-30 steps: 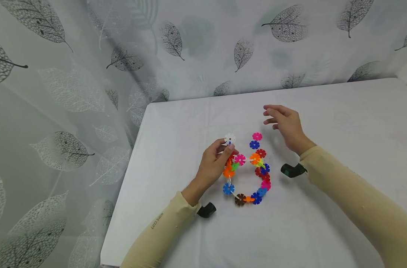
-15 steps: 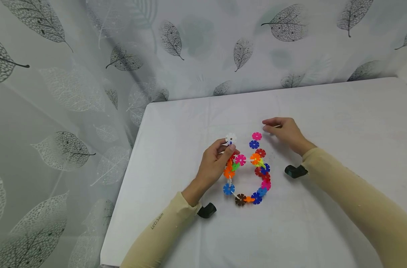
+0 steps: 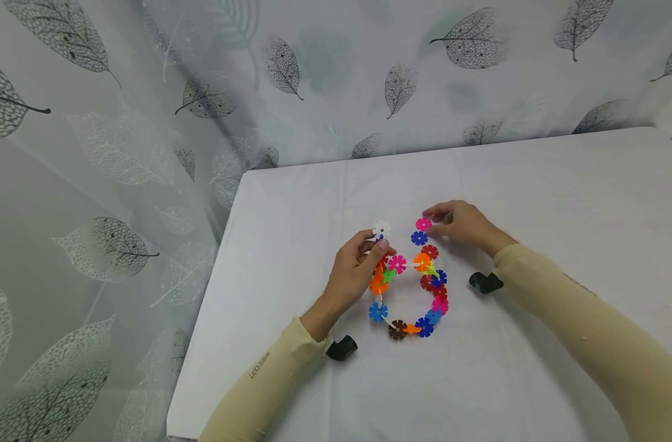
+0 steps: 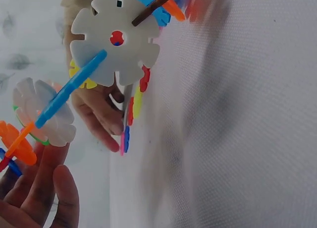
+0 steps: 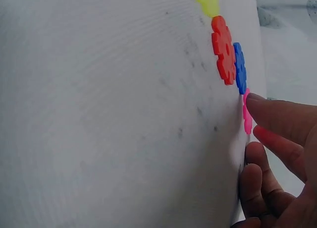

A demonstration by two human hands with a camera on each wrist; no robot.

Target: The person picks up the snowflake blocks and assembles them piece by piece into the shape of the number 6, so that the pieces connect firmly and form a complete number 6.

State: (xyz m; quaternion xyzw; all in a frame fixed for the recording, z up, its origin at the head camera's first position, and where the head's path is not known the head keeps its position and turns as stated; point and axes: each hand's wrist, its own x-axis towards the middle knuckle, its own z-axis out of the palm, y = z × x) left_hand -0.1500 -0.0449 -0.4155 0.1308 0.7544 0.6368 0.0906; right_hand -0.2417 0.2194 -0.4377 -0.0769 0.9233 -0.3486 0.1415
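Bright notched snowflake discs (image 3: 378, 312) are linked into a loop on the table, with two short upright tails. My left hand (image 3: 349, 267) pinches the left tail between thumb and fingers, below its white disc (image 3: 381, 229). In the left wrist view a large white disc (image 4: 99, 20) joins a blue disc (image 4: 72, 89) seen edge-on, beyond which is the left hand (image 4: 37, 193). At the right tail's top, my right hand (image 3: 460, 227) has thumb and index finger at the rim of a pink disc (image 3: 423, 224); a blue disc (image 3: 419, 238) lies below it.
The white-covered table (image 3: 292, 245) extends widely around the loop. A curtain with a leaf print (image 3: 336, 73) hangs behind and to the left. Black wrist cameras (image 3: 341, 348) stick out from both sleeves.
The right hand has come down and left from above the right tail, and its thumb and index finger are now at the pink disc. The left hand has kept its hold.
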